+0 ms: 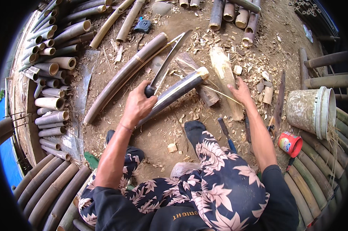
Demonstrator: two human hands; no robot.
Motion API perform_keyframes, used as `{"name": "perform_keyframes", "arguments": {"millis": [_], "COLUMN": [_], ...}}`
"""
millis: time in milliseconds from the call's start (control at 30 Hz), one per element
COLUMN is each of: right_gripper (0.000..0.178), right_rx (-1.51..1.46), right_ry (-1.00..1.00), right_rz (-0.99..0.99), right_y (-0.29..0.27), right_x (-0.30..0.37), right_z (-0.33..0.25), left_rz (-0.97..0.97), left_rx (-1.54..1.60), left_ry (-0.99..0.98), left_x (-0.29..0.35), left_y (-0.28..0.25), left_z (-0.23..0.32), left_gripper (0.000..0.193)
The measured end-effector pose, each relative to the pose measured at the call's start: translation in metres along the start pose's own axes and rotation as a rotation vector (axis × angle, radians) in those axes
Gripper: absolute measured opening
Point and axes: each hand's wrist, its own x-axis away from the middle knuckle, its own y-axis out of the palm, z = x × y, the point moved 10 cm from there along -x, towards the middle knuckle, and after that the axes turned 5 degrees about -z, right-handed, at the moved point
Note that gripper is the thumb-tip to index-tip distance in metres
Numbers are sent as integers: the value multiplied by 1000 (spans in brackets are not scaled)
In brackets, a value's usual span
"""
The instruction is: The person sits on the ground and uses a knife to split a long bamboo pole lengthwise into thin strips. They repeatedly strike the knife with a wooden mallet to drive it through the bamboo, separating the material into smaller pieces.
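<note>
My left hand (137, 104) is closed around the dark handle of a long-bladed knife (173, 56), its blade slanting away up to the right. Just beside those fingers, a dark bamboo piece (174, 95) with a pale cut strip along its top rests across a brown wood block (205, 92). My right hand (241, 92) hovers at a pale chopped wooden plank (221, 63), thumb and fingers apart. A thin bamboo strip (223, 93) runs from near the bamboo's end to below my right wrist. Left of the knife lies a long curved bamboo pole (127, 75).
Stacked bamboo tubes (52, 104) line the left, with more poles (235, 15) at the top. A tape measure (143, 25) lies behind. To the right are a dirty bucket (307, 111), a red can (290, 144) and a saw-like blade (279, 102). A chisel-like tool (227, 134) lies near my knee.
</note>
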Motion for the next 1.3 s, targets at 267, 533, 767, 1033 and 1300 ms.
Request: {"name": "perform_keyframes", "arguments": {"millis": [267,533,767,1033,1300], "right_gripper": [90,80,78,78,89], "right_rx": [-331,-805,-965,-1019,-483], "right_ry": [12,-264,-249,-241,-340], "right_rz": [60,118,90,21,55], "right_y": [-15,-114,-117,-108,-62], "right_x": [24,113,143,148,134], "right_z": [0,-55,-75,-76,-109], "left_rz": [-116,-228,-237,-242,-198], "left_rx": [-431,-541,-548,-528,-588], "left_ry": [-111,-132,-154,-165,-159], "left_x": [13,1,-1,-2,-5], "left_y": [-23,5,12,16,17], "left_z": [-1,7,6,4,3], "left_gripper": [54,54,53,52,52]}}
